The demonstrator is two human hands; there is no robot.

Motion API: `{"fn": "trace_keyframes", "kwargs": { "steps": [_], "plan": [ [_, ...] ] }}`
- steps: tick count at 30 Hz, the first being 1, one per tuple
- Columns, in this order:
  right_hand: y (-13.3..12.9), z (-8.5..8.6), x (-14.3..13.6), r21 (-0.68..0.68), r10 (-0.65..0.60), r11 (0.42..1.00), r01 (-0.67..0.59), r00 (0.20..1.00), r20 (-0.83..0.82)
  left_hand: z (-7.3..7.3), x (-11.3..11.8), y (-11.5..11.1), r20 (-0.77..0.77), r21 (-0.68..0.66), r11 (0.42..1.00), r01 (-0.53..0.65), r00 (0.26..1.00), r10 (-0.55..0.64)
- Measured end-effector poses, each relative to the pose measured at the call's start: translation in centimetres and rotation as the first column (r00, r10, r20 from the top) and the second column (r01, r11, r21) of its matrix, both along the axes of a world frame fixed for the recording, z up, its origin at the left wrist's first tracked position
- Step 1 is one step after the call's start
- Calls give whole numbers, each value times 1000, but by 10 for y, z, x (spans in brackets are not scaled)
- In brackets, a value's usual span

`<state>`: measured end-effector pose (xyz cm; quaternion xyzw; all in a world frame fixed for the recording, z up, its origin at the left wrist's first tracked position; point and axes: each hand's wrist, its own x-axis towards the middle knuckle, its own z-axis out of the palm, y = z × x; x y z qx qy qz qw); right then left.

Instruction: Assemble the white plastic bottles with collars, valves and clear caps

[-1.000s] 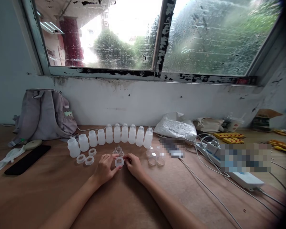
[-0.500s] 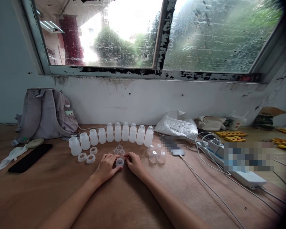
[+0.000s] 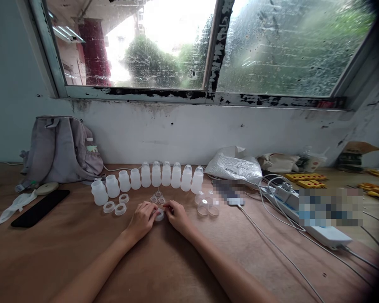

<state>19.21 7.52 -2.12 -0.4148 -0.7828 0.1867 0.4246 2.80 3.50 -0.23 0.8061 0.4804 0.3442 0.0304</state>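
Note:
A translucent bottle collar ring [image 3: 159, 216] lies on the wooden table between my hands. My left hand [image 3: 141, 219] is closed on its left side, with the thumb and fingertips at the rim. Close by the ring's right edge, my right hand [image 3: 177, 215] has its fingers curled together; whatever they pinch is hidden. Just beyond the fingertips stand several clear bottle nipples [image 3: 158, 194]. More collar rings [image 3: 120, 209] lie left of my left hand. Clear dome caps [image 3: 203, 208] sit to the right of my right hand.
Several frosted baby bottles [image 3: 124, 182] form an arc behind, the right-hand ones capped. A grey backpack [image 3: 58, 147] and black phone [image 3: 40, 209] are at left. At right are a silver bag [image 3: 235, 165], a white power strip [image 3: 326, 235] and loose cables.
My left thumb has drawn in from in front of the ring to its left side, and the left fingers now cover more of it. My right hand has barely moved.

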Motion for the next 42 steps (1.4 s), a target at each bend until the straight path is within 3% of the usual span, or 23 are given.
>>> {"fn": "trace_keyframes", "kwargs": {
  "steps": [3,6,11,16,27,42],
  "plan": [
    [-8,7,-1,12,82,997,-82,996,-27,0,0,1,195,-72,997,-7,981,21],
    [-17,14,-5,61,142,988,-141,990,-19,0,3,1,432,-205,975,82,902,15],
    [-19,14,-10,31,50,998,-47,996,-79,-1,11,-1,679,-367,895,253,731,72],
    [-15,13,-10,-29,-30,999,26,984,-173,1,16,-8,718,-405,866,292,688,104],
    [-17,20,-8,-126,-54,992,24,969,-241,5,19,-14,746,-461,758,461,664,50],
    [-14,15,-8,-198,-44,980,-12,960,-277,0,17,-16,650,-435,796,421,759,-47]
  ]
}}
